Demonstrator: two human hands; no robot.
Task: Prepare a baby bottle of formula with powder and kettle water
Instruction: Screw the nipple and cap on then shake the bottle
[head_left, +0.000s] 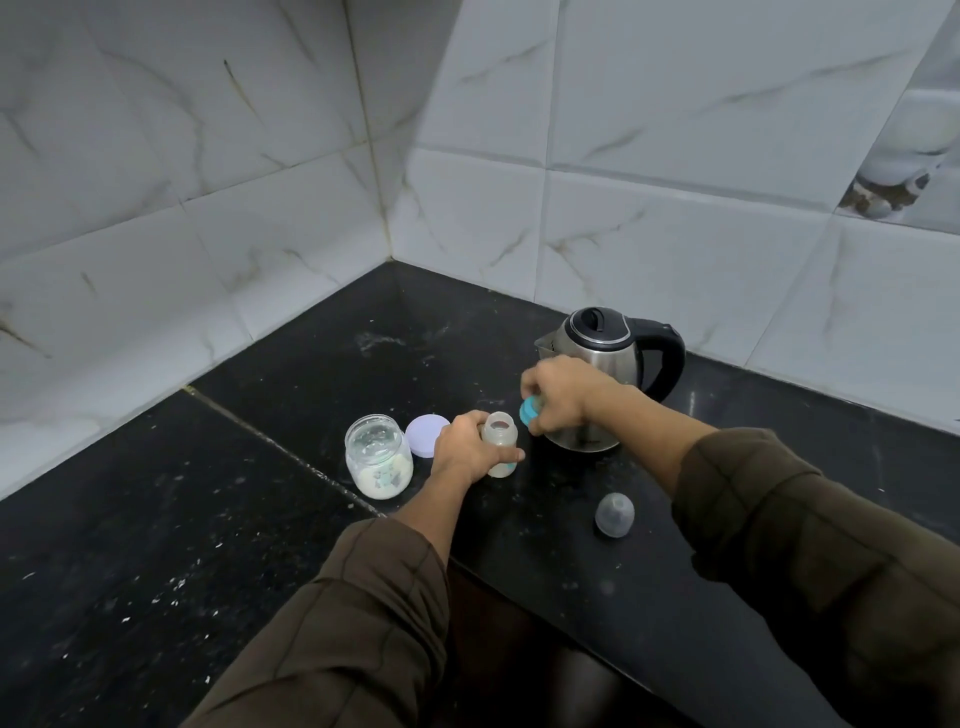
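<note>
Bottle (500, 441) gripped by left hand (465, 447); right hand (563, 392) holds teal collar (530, 411).

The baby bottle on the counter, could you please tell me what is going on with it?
A person's left hand grips the open baby bottle upright on the black counter. The right hand holds a teal ring beside the mouth, in front of the kettle. The powder jar stands open, lilac lid beside it; a clear cap lies nearer.
</note>
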